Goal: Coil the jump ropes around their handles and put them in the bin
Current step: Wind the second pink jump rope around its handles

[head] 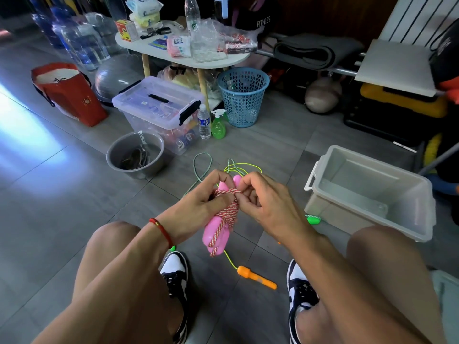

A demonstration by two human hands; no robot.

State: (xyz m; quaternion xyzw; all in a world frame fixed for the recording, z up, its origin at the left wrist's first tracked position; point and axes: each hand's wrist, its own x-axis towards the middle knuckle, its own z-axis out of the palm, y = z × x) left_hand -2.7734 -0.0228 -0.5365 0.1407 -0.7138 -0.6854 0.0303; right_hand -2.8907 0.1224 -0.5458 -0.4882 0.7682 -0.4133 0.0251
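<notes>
Pink handles [215, 234] sit mid-frame, gripped in the left hand [198, 207] with the red-and-white rope [227, 212] coiled round them, while the right hand [263, 202] pinches the rope's end, and the pale bin [367, 214] stands at right.

Pink-handled jump rope with red-white cord [221, 219] held between left hand [198, 207] and right hand [265, 204] above tiled floor [74, 194]; translucent white plastic bin [367, 192] right; orange-handled yellow-cord rope [257, 276] beneath.
</notes>
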